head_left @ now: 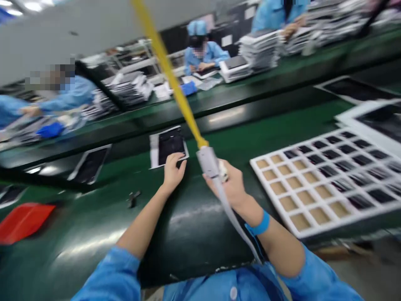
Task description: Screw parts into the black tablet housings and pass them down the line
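My left hand (173, 171) reaches forward and lies with its fingers on the near edge of a flat black panel on a white backing (168, 146) that rests on the dark conveyor belt (188, 225). My right hand (231, 184) is closed round a pale grey tool (208, 161) that hangs from a yellow coiled hose (169, 71); a grey cable runs back from the tool over my wrist, which wears a blue band (260, 226).
A white tray with many square cells (328, 179), some holding dark parts, lies at right. More panels (90, 165) ride the belt at left, near a red sheet (23, 219). People in blue coats work at stacked trays (260, 50) across the line.
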The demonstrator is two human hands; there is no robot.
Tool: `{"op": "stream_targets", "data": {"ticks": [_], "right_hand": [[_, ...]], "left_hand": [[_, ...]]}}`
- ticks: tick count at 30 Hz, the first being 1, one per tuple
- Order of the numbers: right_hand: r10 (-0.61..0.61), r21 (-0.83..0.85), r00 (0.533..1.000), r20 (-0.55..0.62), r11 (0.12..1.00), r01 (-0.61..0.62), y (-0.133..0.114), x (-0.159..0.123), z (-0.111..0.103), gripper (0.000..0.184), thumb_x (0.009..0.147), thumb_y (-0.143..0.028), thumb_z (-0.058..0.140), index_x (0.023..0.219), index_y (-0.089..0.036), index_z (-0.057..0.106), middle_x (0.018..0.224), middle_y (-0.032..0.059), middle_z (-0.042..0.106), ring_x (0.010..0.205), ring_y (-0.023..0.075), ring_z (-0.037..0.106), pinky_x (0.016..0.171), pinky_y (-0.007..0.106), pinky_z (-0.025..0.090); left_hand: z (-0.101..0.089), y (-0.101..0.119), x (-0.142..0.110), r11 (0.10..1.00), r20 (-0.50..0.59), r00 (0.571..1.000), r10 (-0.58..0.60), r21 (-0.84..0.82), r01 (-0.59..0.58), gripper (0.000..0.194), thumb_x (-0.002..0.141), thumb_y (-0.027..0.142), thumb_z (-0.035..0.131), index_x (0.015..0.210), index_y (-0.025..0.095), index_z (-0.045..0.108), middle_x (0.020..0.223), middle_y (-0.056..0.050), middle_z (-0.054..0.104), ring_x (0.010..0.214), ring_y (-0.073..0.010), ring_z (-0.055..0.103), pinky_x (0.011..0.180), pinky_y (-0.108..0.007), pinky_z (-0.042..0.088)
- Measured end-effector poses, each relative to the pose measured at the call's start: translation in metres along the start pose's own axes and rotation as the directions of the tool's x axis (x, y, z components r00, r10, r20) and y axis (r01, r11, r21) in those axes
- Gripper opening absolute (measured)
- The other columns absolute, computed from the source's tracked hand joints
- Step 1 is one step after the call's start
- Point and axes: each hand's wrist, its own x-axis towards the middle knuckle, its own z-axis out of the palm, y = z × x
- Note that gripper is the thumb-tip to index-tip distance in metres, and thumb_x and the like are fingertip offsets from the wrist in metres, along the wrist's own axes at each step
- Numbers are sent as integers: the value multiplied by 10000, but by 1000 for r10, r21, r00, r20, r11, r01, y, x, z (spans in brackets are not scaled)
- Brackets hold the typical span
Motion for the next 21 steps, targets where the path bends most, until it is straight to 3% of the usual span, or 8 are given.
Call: {"op": "stream_targets", "data": {"ticks": [4, 8, 11, 14, 15, 16, 17, 21], "right_hand": [[36, 59, 995, 93, 997, -42, 5, 7, 12, 525, 907, -509, 861, 1352, -259, 735, 1279, 48, 865, 1106, 236, 838, 1034, 365, 685], [61, 52, 982, 179, 996, -72, -1, 4, 1, 963, 778, -634, 990, 1583, -276, 602, 1542, 95, 753, 1297, 274, 790, 1128, 438, 682], [46, 65, 991, 129, 996, -55, -14, -3, -43, 883, 830, -555, 992, 1598, -343, 611, 1621, 90, 700, 1349, 262, 774, 1114, 447, 699], [95, 26, 991, -90, 995, -93, -17, 3, -127, 637, 898, -514, 948, 1466, -357, 705, 1427, 58, 805, 1173, 229, 826, 1000, 424, 734], [139, -50, 961, -239, 987, -155, -15, 9, -163, 581, 888, -511, 950, 1397, -331, 736, 1295, 48, 841, 1060, 220, 838, 931, 408, 739], [190, -153, 888, -419, 949, -275, -11, 18, -200, 501, 899, -489, 934, 1329, -304, 758, 1190, 36, 853, 964, 208, 836, 855, 380, 733], [211, -240, 771, -600, 872, -426, -8, 26, -236, 425, 917, -475, 914, 1269, -284, 770, 1126, 20, 852, 910, 194, 829, 808, 350, 721], [118, -307, 508, -853, 675, -671, 1, 37, -356, 365, 1087, -431, 761, 1341, -170, 734, 1238, 93, 803, 1039, 207, 799, 927, 399, 710]], "left_hand": [[27, 6, -16, 978, -27, 983, 181, -97, -183, 200, 986, 364, 631, 1002, 214, 762, 1164, -173, 825, 1194, -382, 765, 1117, -591, 615], [31, -9, -11, 956, -55, 958, 282, -69, -285, 240, 1030, 387, 614, 969, 209, 763, 1126, -180, 847, 1148, -394, 798, 1061, -570, 651], [29, -15, -9, 958, -104, 957, 271, -69, -279, 236, 1052, 381, 646, 1062, 202, 799, 1143, -158, 865, 1114, -364, 821, 1064, -519, 655], [29, -13, -8, 961, -160, 960, 228, -119, -248, 235, 1051, 379, 663, 1104, 209, 817, 1111, -122, 876, 1037, -334, 837, 998, -469, 664], [29, -11, -7, 963, -159, 963, 216, -131, -237, 239, 1054, 380, 658, 1106, 211, 820, 1107, -116, 877, 1032, -333, 840, 987, -465, 663], [30, -9, -6, 965, -150, 967, 205, -136, -226, 244, 1057, 383, 653, 1102, 212, 821, 1105, -114, 879, 1034, -335, 842, 983, -465, 661], [32, -7, -6, 967, -140, 970, 197, -137, -216, 250, 1059, 387, 647, 1094, 212, 821, 1102, -114, 880, 1038, -339, 843, 982, -467, 659], [37, -2, -5, 974, -126, 978, 164, -137, -180, 273, 1062, 394, 616, 1067, 210, 817, 1088, -116, 881, 1045, -337, 841, 982, -459, 655]]}}
